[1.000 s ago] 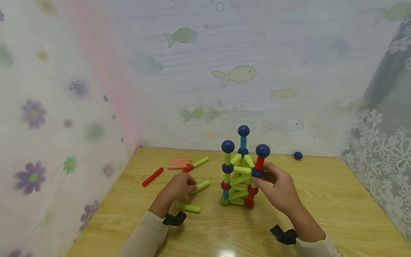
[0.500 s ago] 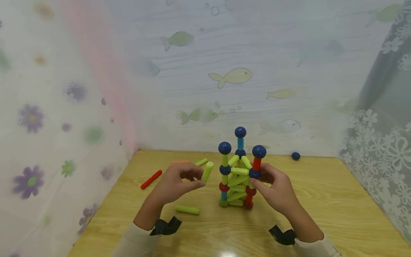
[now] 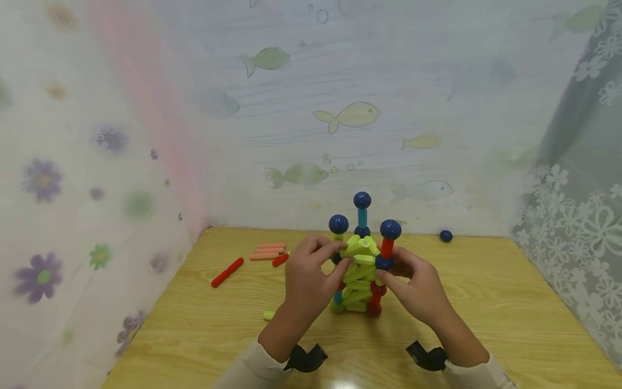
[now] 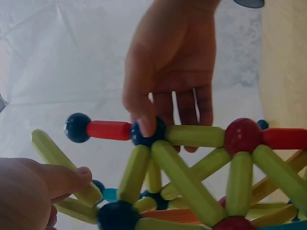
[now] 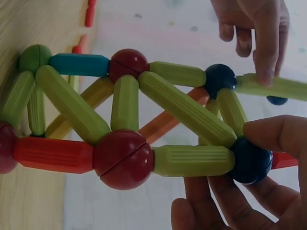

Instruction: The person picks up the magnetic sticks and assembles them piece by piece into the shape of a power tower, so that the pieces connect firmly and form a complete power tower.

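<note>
A tower [image 3: 357, 285] of magnetic sticks and balls stands on the table, with three posts topped by blue balls. My left hand [image 3: 311, 278] pinches a yellow-green magnetic stick [image 4: 50, 148] between thumb and fingers. That stick slants at the tower's upper level, its lower end close to a blue ball [image 4: 117, 215]. On the other side, my right hand [image 3: 420, 283] grips the upper right blue joint ball [image 5: 252, 160], thumb on one face and fingers behind. A red stick [image 3: 387, 248] rises from this ball. My left hand hides part of the left post.
Several orange sticks [image 3: 267, 252] lie at the back left, near a red stick [image 3: 227, 272]. Another red stick [image 3: 280, 260] and a yellow-green stick end [image 3: 269, 315] show beside my left arm. A loose blue ball [image 3: 446, 236] sits by the printed curtain [image 3: 301, 124].
My left hand picked a yellow-green stick off the table, lifted it and carried it right to the tower's upper level. My right hand keeps its grip on the blue ball.
</note>
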`<move>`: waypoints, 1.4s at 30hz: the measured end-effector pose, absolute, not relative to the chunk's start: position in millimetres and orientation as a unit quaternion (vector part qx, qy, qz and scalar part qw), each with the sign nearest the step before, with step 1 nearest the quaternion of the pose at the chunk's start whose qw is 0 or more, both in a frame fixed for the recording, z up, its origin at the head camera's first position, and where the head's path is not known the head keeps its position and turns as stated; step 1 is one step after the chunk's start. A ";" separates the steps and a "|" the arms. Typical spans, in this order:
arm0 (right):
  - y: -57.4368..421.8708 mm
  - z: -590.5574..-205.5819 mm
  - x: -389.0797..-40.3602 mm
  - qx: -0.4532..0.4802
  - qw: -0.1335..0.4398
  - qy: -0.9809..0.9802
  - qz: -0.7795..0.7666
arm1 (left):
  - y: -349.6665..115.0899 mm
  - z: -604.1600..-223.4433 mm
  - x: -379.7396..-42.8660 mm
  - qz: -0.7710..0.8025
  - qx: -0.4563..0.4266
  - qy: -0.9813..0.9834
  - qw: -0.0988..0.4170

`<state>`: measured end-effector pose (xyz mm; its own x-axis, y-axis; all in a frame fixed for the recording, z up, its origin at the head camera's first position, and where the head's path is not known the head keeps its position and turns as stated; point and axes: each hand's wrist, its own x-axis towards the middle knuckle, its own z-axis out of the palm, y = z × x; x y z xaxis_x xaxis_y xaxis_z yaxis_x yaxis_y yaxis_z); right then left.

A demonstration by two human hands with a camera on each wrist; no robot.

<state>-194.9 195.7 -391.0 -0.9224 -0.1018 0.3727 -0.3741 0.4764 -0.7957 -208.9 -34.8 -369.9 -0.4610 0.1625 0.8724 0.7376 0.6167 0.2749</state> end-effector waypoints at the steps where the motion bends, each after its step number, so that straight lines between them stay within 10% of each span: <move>1: 195.6 -391.2 -194.9 0.141 0.140 -0.848 0.492 | -33.5 -371.6 -210.2 -0.321 -0.282 -0.790 0.440; 16: 192.8 -392.6 -194.9 0.148 0.157 -0.853 0.476 | -22.8 -382.9 -222.7 -0.198 -0.245 -0.771 0.554; 42: 197.3 -390.0 -192.5 0.157 0.167 -0.863 0.450 | -32.3 -394.0 -224.4 -0.219 -0.278 -0.779 0.518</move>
